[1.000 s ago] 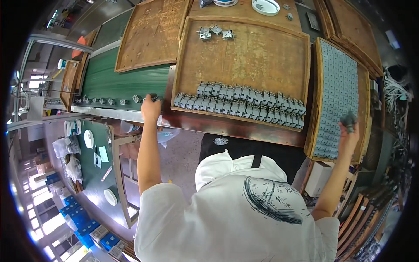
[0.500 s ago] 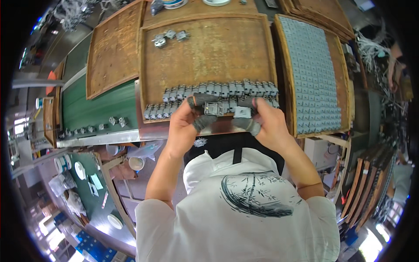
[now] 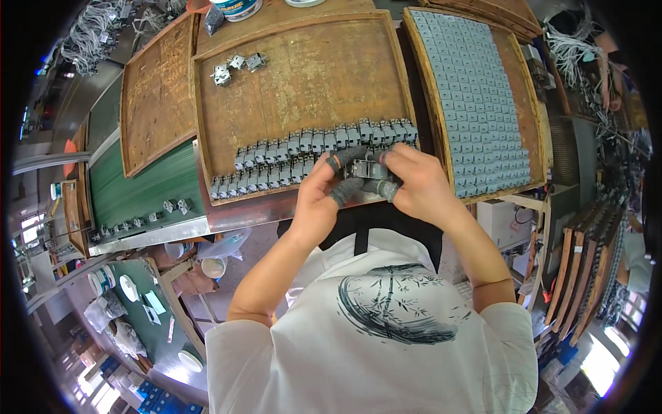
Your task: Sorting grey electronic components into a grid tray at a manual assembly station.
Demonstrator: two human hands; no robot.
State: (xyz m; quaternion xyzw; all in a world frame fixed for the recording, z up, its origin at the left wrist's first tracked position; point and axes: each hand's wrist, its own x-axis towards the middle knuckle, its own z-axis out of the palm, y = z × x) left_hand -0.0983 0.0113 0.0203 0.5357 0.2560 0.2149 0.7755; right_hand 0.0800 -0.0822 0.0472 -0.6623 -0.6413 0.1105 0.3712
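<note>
At mid-view, over the near edge of the big wooden tray [image 3: 303, 76], two hands meet on a small grey metal part [image 3: 365, 168]. Clock directions below run from that part.

Left hand [image 3: 318, 196], 8 o'clock: fingers and thumb closed on the part's 9 o'clock side. Right hand [image 3: 417, 181], 3 o'clock: pinching the opposite side. Both grasping, fingertips in dark grey finger covers [image 3: 347, 190]. Part is off the tray, up in the fingers; can't tell if it's one piece or two pressed together, fingers hide it.

Big tray fills 11 o'clock. Two rows of grey parts [image 3: 316, 142] stand along its near side, packed tight, some behind the fingers. Three loose parts [image 3: 236, 62] lie well apart from the rows, between 10 and 11.

2 o'clock: second wooden tray [image 3: 514, 83] with a tight grid of flat grey squares [image 3: 476, 103]. White wires [image 3: 572, 41] bunched beyond it.

10 o'clock: another wooden tray [image 3: 162, 96]. 9 o'clock: green belt [image 3: 141, 179], small metal parts [image 3: 170, 205] strung along its near edge.

8 o'clock: green side table [image 3: 162, 338], white lid [image 3: 191, 361] on it. 4 o'clock: wooden trays stacked on edge [image 3: 586, 269].
</note>
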